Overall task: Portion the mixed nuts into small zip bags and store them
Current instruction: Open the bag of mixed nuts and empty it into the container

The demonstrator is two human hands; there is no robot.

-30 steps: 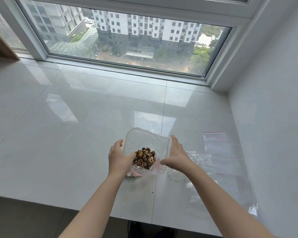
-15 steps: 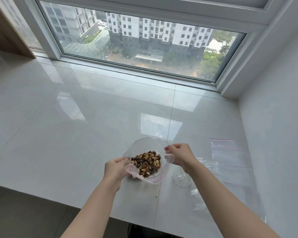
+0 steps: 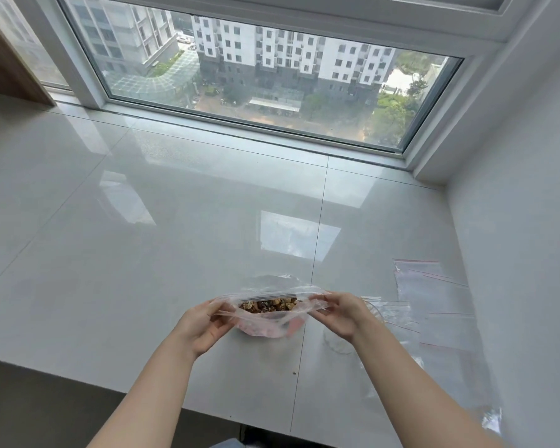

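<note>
— 2 hands, 1 bag. What have you got hold of?

— My left hand (image 3: 204, 328) pinches the left end of a clear zip bag (image 3: 272, 318) at its mouth, and my right hand (image 3: 340, 315) pinches the right end. The fingers (image 3: 317, 300) of both hands are curled and clamped on the plastic, with the mouth pulled into a long flat slit between them.

— Where are the nuts?

— The mixed nuts (image 3: 269, 306) sit inside that bag, a brown heap showing through the slit. The bag sags below my hands, just over the pale glossy table (image 3: 143, 253), near its front edge. I cannot tell whether the bag's bottom touches the surface.

— Anything else on the table?

— To my right lies a loose spread of flat spare bags (image 3: 434, 295) with thin red strips along their tops, overlapping each other, close to the white wall (image 3: 530, 221). A small clear cup (image 3: 338, 342) stands just below my right wrist, partly hidden by it. 1 small crumb (image 3: 294, 372) lies on the table nearer to me than the bag.

— And beyond that?

— A wide window (image 3: 256, 76) runs along the far side of the table, with white apartment blocks and green trees far below.
</note>
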